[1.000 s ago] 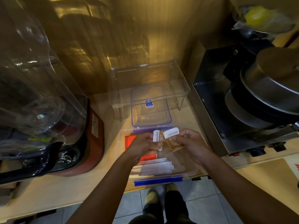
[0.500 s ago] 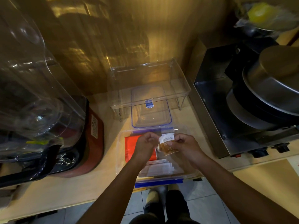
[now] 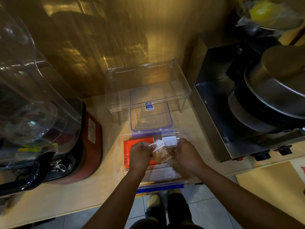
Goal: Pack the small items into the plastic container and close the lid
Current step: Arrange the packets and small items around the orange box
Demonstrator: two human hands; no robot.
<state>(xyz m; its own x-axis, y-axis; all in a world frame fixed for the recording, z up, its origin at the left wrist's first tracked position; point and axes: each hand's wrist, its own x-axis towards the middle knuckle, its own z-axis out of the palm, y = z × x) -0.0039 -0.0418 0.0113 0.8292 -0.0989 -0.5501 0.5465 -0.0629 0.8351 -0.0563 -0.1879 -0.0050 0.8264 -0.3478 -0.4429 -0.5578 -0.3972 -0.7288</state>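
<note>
An open clear plastic container (image 3: 121, 164) with blue clips sits at the counter's front edge. Inside lie a red packet (image 3: 130, 143) on the left and several white sachets (image 3: 163, 175) near the front. Both hands are over the container. My left hand (image 3: 140, 156) pinches the white top of a small brown sachet (image 3: 162, 154). My right hand (image 3: 185, 154) grips white sachets (image 3: 170, 141) and touches the brown sachet's right side. The clear lid (image 3: 151, 111) with a blue rim lies flat just behind the container.
A clear acrylic shelf riser (image 3: 148, 83) stands over the lid at the back. A blender with a clear jar (image 3: 29, 96) and red base (image 3: 92, 139) fills the left. A steel appliance (image 3: 231, 113) holding a pot stands right. My feet (image 3: 153, 200) show below the counter edge.
Both hands have dropped lower into the container with the sachets. The brown sachet now shows more fully between the hands.
</note>
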